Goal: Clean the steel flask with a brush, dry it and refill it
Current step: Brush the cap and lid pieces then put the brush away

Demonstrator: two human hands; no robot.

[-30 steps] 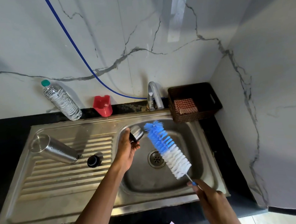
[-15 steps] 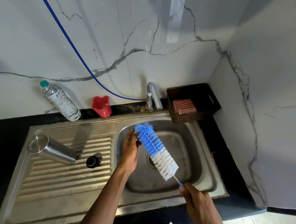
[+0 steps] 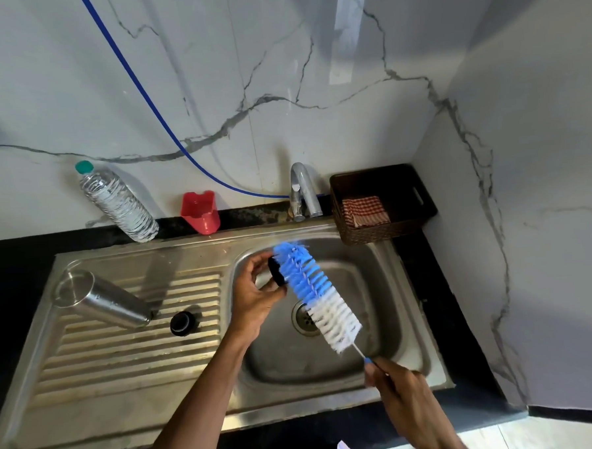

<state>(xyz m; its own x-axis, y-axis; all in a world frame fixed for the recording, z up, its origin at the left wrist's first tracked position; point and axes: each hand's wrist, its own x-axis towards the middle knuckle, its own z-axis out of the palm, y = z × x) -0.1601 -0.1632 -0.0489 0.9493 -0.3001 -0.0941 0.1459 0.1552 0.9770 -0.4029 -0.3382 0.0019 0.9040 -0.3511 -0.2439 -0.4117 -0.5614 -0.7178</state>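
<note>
Left hand (image 3: 257, 296) grips a small black round flask lid (image 3: 277, 275); right hand (image 3: 399, 387) pinches the blue-and-white bottle brush (image 3: 317, 292) by its thin wire handle. Bristles look soft, the wet lid likely slippery.

One head-worn wide-angle view, looking forward and steeply down from above the sink (image 3: 413, 321), close in. The tap (image 3: 303, 193) sits at twelve o'clock, both forearms enter from six, and the walls curve at the edges.
</note>
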